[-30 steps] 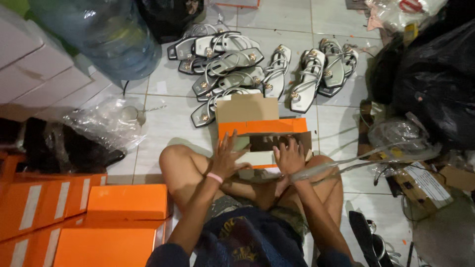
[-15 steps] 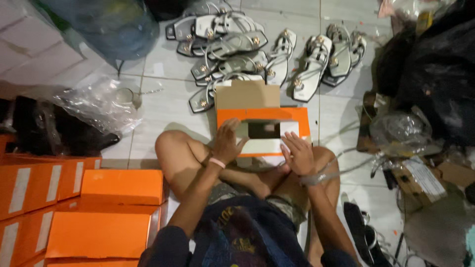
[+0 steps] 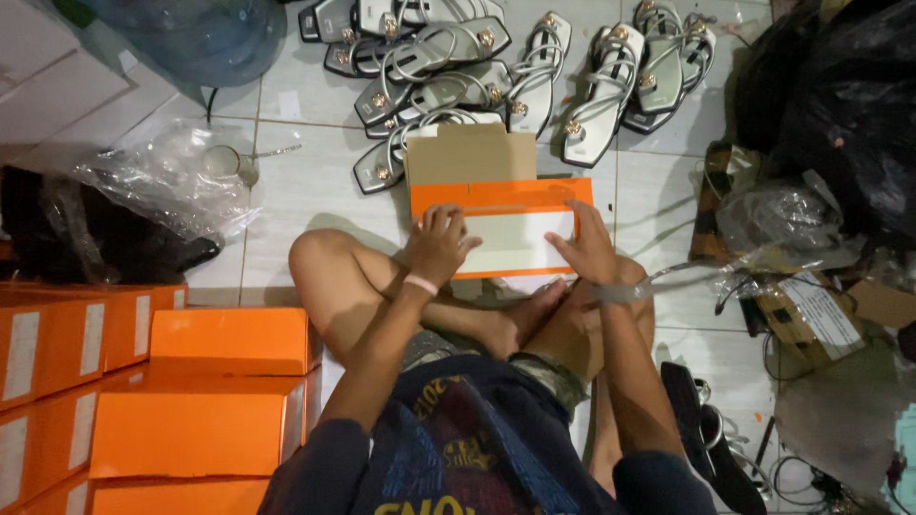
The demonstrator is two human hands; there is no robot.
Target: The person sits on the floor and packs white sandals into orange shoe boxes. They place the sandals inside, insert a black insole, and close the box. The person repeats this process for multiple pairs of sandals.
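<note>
A: Start nearest the camera. What is there?

B: The person's lap in a dark printed shirt, legs crossed on the pale tiled floor (image 3: 305,191). At their left side sits a stack of closed orange cardboard shoe boxes (image 3: 205,420).

A: And the hands?

B: Both rest on a flat orange cardboard shoe box with a white label panel (image 3: 506,234), which lies on the floor just past the shins, touching or nearly touching the knees. The left hand (image 3: 437,246), with a pink band at its wrist, lies on the box's left end, fingers spread over the top near the edge. The right hand (image 3: 584,250) lies on the right end, fingers pointing forward, a strip of clear plastic around its wrist.

A: Are they gripping it?

B: No. Both hands lie open and flat, pressing on top; neither closes around anything.

A: How does the box lie?

B: Its long axis runs left to right across the body, so each hand has its own end and neither is clearly nearer. A plain brown flap (image 3: 469,157) stands open on the far side, away from the hands.

A: Beyond that?

B: Silver strappy sandals with gold studs (image 3: 448,67) in rows on the floor, touching the flap's far edge. Crumpled clear plastic bags (image 3: 162,181) lie far left, black bags (image 3: 840,105) far right.
</note>
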